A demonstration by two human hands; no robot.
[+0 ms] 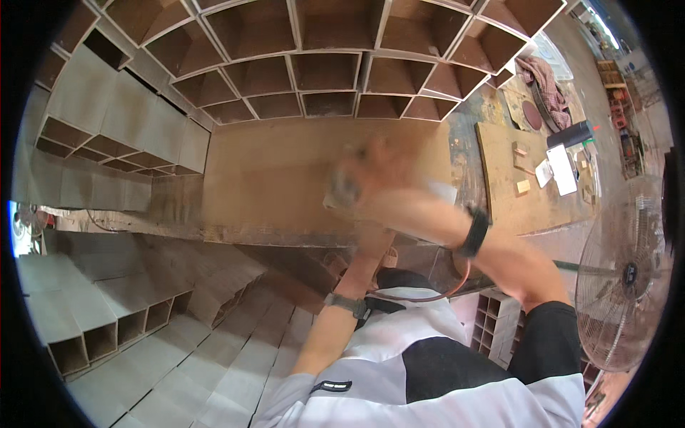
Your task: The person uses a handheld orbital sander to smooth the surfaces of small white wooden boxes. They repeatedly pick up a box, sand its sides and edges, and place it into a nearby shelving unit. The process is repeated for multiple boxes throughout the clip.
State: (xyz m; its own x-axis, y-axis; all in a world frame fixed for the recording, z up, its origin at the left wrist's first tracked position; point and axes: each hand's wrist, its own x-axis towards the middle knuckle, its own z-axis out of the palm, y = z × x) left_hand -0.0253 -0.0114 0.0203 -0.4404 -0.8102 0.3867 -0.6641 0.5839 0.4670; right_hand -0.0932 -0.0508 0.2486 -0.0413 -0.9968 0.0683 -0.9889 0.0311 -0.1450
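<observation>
Over a brown board (pixel 264 164) on the workbench, my right hand (pixel 382 167) is smeared by motion. Next to its fingers is a greyish, blurred thing (pixel 346 187) whose kind I cannot make out. My left hand (pixel 372 235) reaches up from below and is partly covered by my right forearm. Its fingers are hidden or blurred, so its grip does not show. Dark bands go round both wrists. A reddish hose (pixel 457 285) curves below my right wrist and passes across my left one. Near my right forearm lies a pale sheet (pixel 442 191).
Stacked wooden compartment boxes (pixel 325 71) stand behind the board, with more boxes (pixel 107 135) at left. Grey-topped boxes (pixel 100 314) fill the lower left. At right are a second board (pixel 503 189) with small blocks, a checkered cloth (pixel 549 89), and a large fan (pixel 621 274).
</observation>
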